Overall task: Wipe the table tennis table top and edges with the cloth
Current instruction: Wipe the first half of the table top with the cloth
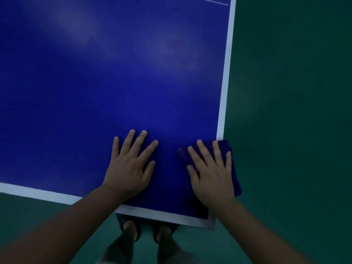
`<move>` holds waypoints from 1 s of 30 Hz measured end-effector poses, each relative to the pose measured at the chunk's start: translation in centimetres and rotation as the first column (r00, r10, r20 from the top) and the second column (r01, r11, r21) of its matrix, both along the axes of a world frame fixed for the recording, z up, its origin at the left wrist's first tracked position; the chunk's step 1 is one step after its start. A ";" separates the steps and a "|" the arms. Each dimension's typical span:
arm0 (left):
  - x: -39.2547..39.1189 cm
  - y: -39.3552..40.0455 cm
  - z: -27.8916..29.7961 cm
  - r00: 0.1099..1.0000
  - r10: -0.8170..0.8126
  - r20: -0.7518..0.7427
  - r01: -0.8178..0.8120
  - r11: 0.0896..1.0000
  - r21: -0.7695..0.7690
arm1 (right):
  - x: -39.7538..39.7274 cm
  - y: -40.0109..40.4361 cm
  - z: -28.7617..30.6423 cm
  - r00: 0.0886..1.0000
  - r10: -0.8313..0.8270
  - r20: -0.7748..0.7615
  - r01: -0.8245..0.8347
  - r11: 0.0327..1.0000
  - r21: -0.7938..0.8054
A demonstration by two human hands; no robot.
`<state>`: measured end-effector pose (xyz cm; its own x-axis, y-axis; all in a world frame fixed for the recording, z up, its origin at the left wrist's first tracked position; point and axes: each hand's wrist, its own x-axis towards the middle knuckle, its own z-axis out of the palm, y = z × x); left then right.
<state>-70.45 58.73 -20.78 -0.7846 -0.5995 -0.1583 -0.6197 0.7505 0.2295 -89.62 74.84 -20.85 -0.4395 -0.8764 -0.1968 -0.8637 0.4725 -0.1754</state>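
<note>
Nearest, two feet in dark sandals stand on the green floor just under the bench's near edge. On the blue bench, the left hand lies flat with fingers straight and spread, holding nothing. Just beside it, the right hand presses flat, fingers straight, on the folded dark blue cloth, which sits at the near right corner and overhangs the white right edge line. Farther off, that line runs away along the bench's side.
</note>
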 end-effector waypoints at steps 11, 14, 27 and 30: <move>-4.4 -4.6 -0.1 0.999 0.007 -0.041 -0.007 1.000 0.007 | -1.1 -6.2 0.1 0.982 0.189 -0.005 -0.189 0.981 -0.053; -6.3 -7.5 -0.1 0.999 0.009 -0.038 -0.009 1.000 0.014 | -4.2 -5.6 0.3 0.999 0.044 -0.005 -0.044 0.999 -0.002; -15.9 -17.5 -0.3 0.995 -0.047 -0.086 0.045 0.999 -0.021 | -10.1 -14.9 0.8 0.996 0.086 0.004 -0.086 0.996 -0.011; -17.2 -19.2 -0.5 0.995 -0.064 -0.073 0.063 0.998 -0.015 | -13.1 -16.1 0.5 0.996 -0.085 -0.007 0.085 0.996 0.012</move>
<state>-87.68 39.56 -21.31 -0.8302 -0.5498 -0.0919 -0.5528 0.7909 0.2625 -102.76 58.70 -20.40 -0.5139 -0.8333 -0.2040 -0.8211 0.5466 -0.1643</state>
